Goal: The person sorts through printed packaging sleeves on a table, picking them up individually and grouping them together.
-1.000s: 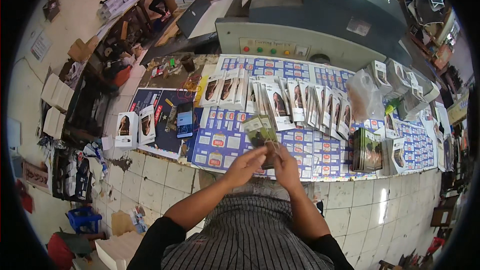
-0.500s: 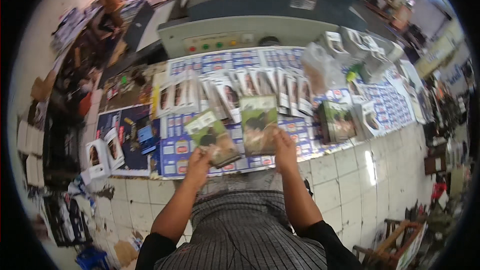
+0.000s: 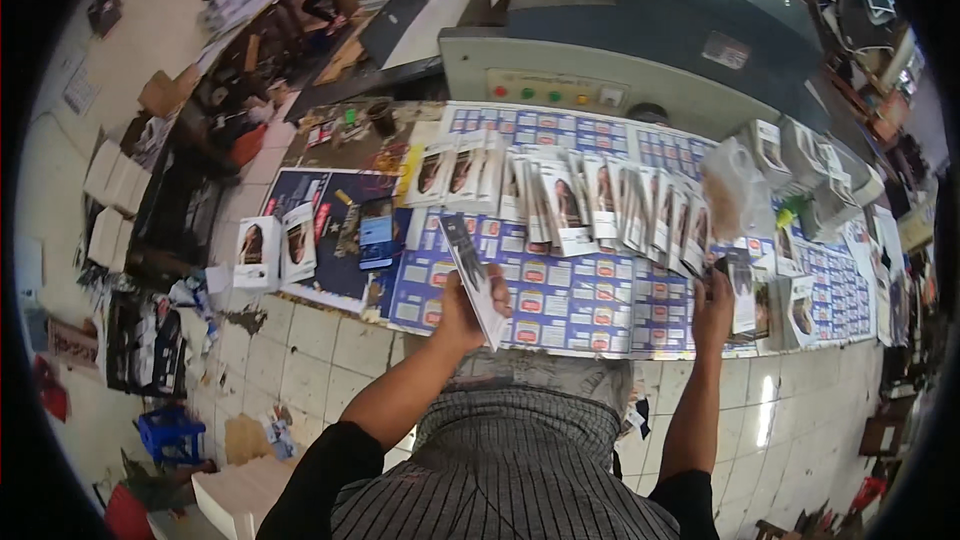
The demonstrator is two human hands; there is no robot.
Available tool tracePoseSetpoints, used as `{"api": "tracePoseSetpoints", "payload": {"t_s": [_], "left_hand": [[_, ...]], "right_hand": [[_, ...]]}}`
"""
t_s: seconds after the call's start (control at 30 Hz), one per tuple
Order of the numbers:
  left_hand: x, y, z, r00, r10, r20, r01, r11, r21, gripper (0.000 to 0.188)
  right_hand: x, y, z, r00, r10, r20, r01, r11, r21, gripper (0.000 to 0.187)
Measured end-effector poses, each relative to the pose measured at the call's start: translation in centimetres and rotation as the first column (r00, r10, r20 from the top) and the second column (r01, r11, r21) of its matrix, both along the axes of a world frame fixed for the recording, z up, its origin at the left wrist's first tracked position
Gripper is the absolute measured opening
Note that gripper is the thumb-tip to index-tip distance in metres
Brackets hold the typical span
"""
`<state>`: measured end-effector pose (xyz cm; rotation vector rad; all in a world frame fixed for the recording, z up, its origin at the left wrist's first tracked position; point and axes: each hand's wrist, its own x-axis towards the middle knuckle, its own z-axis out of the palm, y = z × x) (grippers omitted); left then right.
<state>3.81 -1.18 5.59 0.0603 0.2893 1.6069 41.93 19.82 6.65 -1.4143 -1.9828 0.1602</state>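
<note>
A large grey and blue machine (image 3: 640,30) with a row of coloured buttons stands along the far side of the floor, and in front of it wide printed sheets (image 3: 560,290) in blue and white lie spread flat on the tiled floor (image 3: 320,340). Across the sheets runs a long overlapping row of flat cartons (image 3: 590,200), each leaning on the next, and more folded cartons (image 3: 800,155) sit piled at the right end. A dark poster (image 3: 330,230) lies to the left with a phone (image 3: 376,234) on it, and two white boxes (image 3: 272,250) stand at its edge. The left hand (image 3: 465,310) has its grip closed around a flat carton (image 3: 474,275), held tilted above the near edge of the sheets, edge-on to the camera. The right hand (image 3: 712,308), well apart to the right, closes its grip on another flat carton (image 3: 740,290), held upright just in front of a stack of cartons (image 3: 790,310) at the right end of the sheets.
</note>
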Motion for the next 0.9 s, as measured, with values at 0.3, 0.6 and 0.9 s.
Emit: {"api": "tracePoseSetpoints", "payload": {"t_s": [0.3,0.6,0.9], "left_hand": [[1.7,0.6,-0.2,0.911,0.0,-0.412,-0.123,0.954,-0.272,0.04],[3.1,-1.0,1.3,0.8,0.033,-0.6,-0.183,0.965,-0.19,0.048],[0.6,-1.9,0.4,0.858,-0.172,-0.483,0.076,0.974,-0.212,0.042]], "right_hand": [[-20.2,-17.2,8.4,0.699,0.621,-0.354,-0.7,0.695,-0.164,0.056],[-20.2,-15.3,5.9,0.821,0.487,-0.296,-0.547,0.821,-0.165,0.037],[-18.0,-13.9,6.9,0.615,0.758,-0.219,-0.788,0.58,-0.205,0.058]]}}
